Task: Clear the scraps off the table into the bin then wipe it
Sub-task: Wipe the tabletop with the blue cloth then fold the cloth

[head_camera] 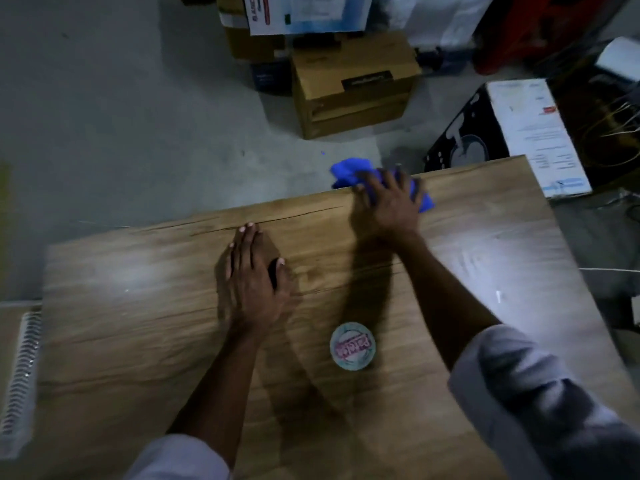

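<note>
Worktop of pale wood grain, with dark streaks running along its length and glare patches on either side. A crumpled blue cloth lies at its far edge, partly overhanging the floor. Near the middle, between the two forearms, sits a round lid or tin with a pink label, and a small white fleck lies towards the right side. A spiral-bound pad rests just off the left edge. On the grey floor beyond stand a cardboard box and a black-and-white printed carton close to the far right corner. The right hand presses down on the cloth with fingers spread, not curled round it. The left hand lies flat on the bare wood, fingers straight and together, thumb set apart
</note>
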